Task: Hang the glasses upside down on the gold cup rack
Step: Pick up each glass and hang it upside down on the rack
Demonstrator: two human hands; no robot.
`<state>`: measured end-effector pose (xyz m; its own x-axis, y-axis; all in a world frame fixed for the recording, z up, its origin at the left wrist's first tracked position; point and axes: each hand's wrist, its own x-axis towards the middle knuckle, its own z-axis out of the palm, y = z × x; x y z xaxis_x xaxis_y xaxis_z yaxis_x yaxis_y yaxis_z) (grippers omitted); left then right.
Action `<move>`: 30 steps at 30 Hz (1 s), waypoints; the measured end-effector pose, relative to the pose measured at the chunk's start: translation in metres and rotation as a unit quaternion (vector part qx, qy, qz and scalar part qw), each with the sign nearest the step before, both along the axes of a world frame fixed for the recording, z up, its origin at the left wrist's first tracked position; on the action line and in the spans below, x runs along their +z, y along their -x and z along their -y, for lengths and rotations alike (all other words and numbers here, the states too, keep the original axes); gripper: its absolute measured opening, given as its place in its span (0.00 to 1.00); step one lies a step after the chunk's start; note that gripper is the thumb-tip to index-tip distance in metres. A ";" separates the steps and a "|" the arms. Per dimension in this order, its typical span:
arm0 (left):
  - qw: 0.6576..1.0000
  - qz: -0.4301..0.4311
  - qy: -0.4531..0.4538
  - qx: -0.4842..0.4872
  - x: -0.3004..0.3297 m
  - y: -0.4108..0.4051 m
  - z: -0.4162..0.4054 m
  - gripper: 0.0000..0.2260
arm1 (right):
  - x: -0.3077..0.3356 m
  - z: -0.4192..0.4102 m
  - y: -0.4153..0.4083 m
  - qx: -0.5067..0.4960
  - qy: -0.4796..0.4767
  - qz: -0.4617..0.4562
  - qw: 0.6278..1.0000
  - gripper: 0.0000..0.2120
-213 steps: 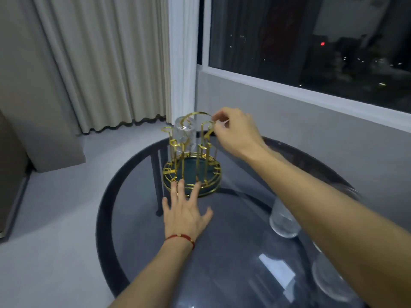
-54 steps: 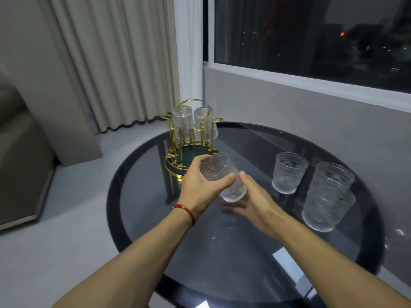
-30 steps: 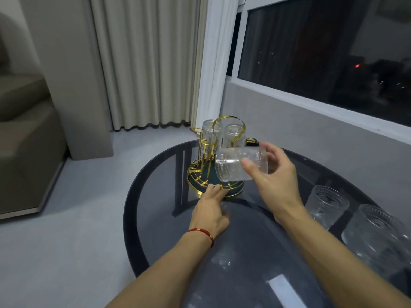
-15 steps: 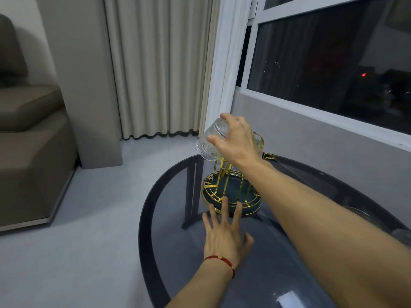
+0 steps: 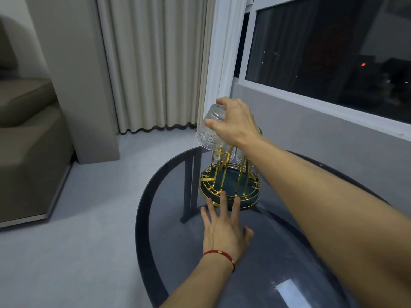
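Observation:
The gold cup rack [image 5: 230, 185] stands on the round dark glass table [image 5: 169, 252], with a dark green base ringed in gold wire. My right hand [image 5: 233, 123] grips a clear patterned glass [image 5: 208, 132] by its bottom, mouth down and tilted, just over a gold prong on the rack's left side. Two other glasses [image 5: 241, 155] hang upside down behind it, mostly hidden by my right hand and wrist. My left hand [image 5: 222, 232], with a red string bracelet, lies flat on the table, fingers spread, fingertips touching the rack's front rim.
A beige curtain [image 5: 153, 63] and a grey pillar [image 5: 73, 74] stand behind the table. A brown sofa [image 5: 24, 141] sits at the left. A dark window [image 5: 329, 47] runs along the right wall. My right forearm crosses the table's right half.
The glass in my right hand has turned further mouth down and sunk toward the rack's left prong. My left hand stays flat on the table against the rack's base.

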<state>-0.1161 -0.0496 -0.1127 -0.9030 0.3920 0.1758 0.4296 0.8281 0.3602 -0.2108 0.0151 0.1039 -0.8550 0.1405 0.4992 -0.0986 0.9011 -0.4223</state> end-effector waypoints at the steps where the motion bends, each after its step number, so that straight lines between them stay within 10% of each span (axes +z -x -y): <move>1: 1.000 -0.001 -0.003 0.001 0.000 -0.001 -0.001 0.35 | 0.001 -0.001 0.001 0.002 0.004 -0.004 1.000 0.34; 25: 1.000 0.003 0.022 0.001 -0.001 0.001 0.000 0.33 | -0.030 0.010 0.040 -0.061 -0.265 0.203 0.941 0.21; 30: 0.999 -0.021 0.047 0.004 0.001 0.001 -0.001 0.34 | -0.043 0.006 0.005 -0.025 -0.256 0.134 0.957 0.23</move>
<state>-0.1170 -0.0490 -0.1120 -0.8989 0.4015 0.1754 0.4357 0.8611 0.2621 -0.2160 0.0087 0.0610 -0.9604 -0.0194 0.2779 0.0004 0.9975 0.0710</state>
